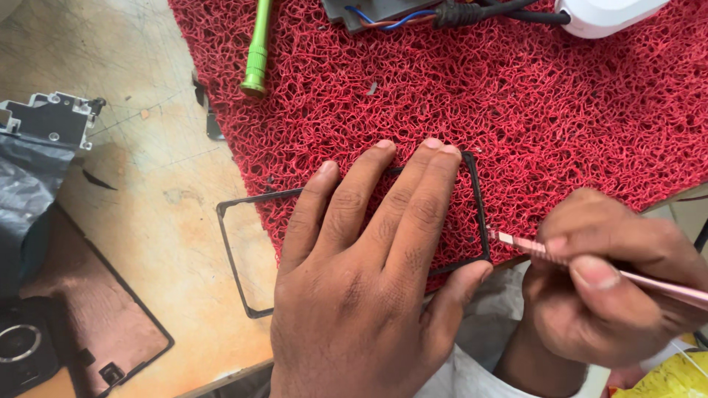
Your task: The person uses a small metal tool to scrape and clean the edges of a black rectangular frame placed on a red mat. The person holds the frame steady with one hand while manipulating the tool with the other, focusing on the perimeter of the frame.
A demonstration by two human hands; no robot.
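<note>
Head view shows a thin black rectangular frame (pixel 234 258), like the bezel of a phone, lying flat and half on a red looped mat (pixel 516 110), half on the wooden table (pixel 162 162). The left hand (pixel 369 280) lies flat on top of the frame, its fingers (pixel 354 199) spread a little and pressed down on the mat inside the frame, with the fingertips close to the far long edge; the thumb touches the near right corner. The right hand (pixel 612 280) is just beside the frame's right short edge and pinches a slim pink metal tool (pixel 575 262) between thumb and forefinger. The tip of this tool touches the right edge of the frame.

Beyond the frame, on the far part of the mat, lies a green screwdriver handle (pixel 257 51). To the right of it, at the far edge, I see a grey part with blue and brown wires (pixel 383 18) and a white rounded casing (pixel 605 15). Left of the frame, on the table, rests a dark back panel (pixel 88 317) with a round camera ring (pixel 18 343), and farther left a black metal bracket (pixel 51 118). Near the right hand, at the lower corner, is something yellow (pixel 671 379); I cannot tell what it is.
</note>
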